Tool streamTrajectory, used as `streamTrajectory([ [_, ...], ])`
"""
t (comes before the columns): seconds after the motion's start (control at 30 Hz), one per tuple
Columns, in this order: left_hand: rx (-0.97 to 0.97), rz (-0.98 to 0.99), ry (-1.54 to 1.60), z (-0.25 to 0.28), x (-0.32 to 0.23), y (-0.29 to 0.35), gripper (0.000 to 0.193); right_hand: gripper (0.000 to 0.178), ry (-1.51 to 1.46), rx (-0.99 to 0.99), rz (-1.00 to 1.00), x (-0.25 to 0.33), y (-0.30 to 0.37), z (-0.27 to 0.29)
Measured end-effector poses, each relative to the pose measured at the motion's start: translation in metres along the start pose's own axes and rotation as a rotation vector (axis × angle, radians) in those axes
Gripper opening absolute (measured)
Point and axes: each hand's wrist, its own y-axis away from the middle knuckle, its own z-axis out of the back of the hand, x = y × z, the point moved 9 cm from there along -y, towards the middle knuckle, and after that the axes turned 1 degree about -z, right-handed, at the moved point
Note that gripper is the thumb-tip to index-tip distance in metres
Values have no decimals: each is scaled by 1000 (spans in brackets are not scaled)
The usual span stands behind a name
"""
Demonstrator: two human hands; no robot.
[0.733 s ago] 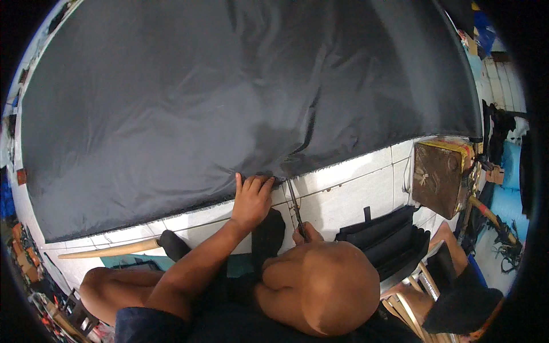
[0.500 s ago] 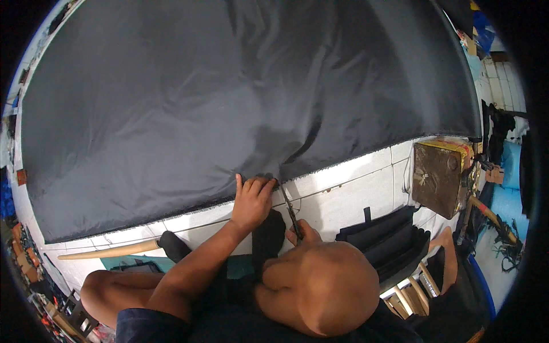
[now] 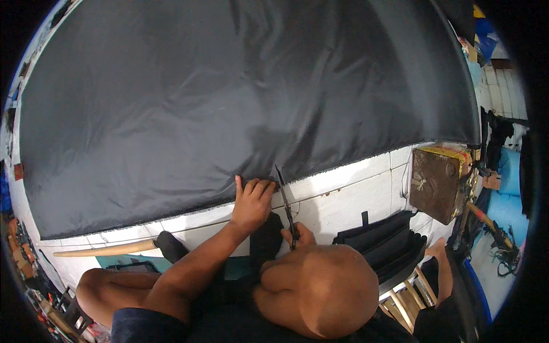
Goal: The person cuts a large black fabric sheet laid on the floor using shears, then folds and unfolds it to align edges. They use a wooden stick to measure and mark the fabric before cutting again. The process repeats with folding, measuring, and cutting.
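A wide sheet of black fabric point(image 3: 160, 114) covers most of the view, its frayed near edge running across in front of me. My left hand point(image 3: 253, 203) lies at that edge, fingers curled over the cloth and gripping it; the thumb is hidden. Just right of it, my right hand point(image 3: 298, 234) holds dark scissors point(image 3: 287, 206) by the handles. The blades point away from me, and their tips reach over the fabric edge close to my left fingertips. My bent right knee point(image 3: 337, 286) hides much of the right forearm.
White tiles point(image 3: 354, 186) show below the fabric. A worn brown box point(image 3: 434, 183) stands at right, near folded black pieces point(image 3: 377, 243) on a wooden rack point(image 3: 403, 297). A wooden handle point(image 3: 108, 250) with a black end lies at left. A bare limb point(image 3: 441, 263) shows at far right.
The scissors have turned slightly more upright, and their blade tips sit a little farther over the fabric. The left hand keeps its place at the edge. The view has shifted slightly.
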Motion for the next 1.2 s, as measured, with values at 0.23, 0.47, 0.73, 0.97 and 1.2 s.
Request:
streamTrajectory([
  [0.23, 57, -19, 17, -2, -1, 2, 55, 32, -16, 4, 7, 8, 13, 3],
  [0.47, 86, -27, 0, -1, -3, 2, 55, 33, 42, -44, 88, 35, -30, 1],
  [0.73, 84, -45, -4, -3, -1, 3, 55, 36, 13, -61, 112, 53, -32, 7],
  [0.97, 134, -39, -21, -2, -1, 3, 60, 41, 131, -77, 214, 65, -56, 1],
  [1.2, 165, -38, -42, -8, 1, 6, 64, 48, 80, -104, 208, 87, -59, 2],
])
